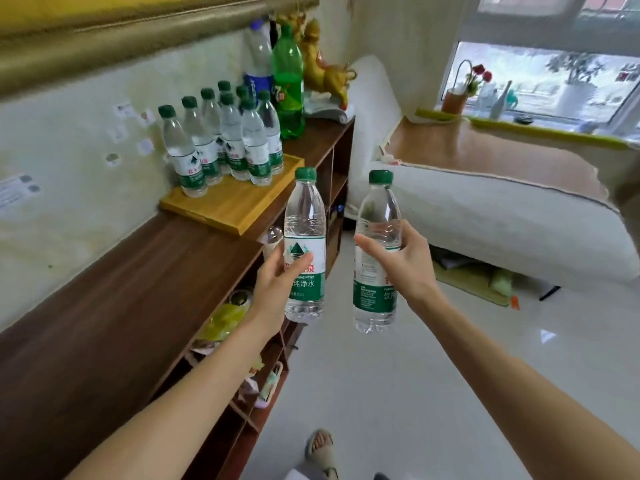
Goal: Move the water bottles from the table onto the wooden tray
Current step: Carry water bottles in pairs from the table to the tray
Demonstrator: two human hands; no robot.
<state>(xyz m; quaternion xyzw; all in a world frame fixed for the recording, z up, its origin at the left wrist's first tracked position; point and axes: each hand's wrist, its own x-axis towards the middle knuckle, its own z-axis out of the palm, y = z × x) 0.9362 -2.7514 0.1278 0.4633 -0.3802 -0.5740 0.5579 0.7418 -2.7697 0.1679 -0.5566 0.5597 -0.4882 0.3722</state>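
Note:
My left hand (275,287) grips a clear water bottle (304,216) with a green cap and green-white label, held upright in the air past the shelf's front edge. My right hand (401,259) holds a second such bottle (375,299), also upright, a little to the right. The wooden tray (239,204) lies on the dark wooden shelf top (114,299) ahead and to the left. Several matching bottles (221,140) stand in a cluster on the tray's far half; its near half is bare.
Behind the tray stand a tall green soda bottle (289,81), a large clear bottle (258,53) and a golden figurine (322,64). Open shelf compartments (242,341) below hold clutter. A white-covered sofa (485,216) is at right, glossy white floor (398,393) below.

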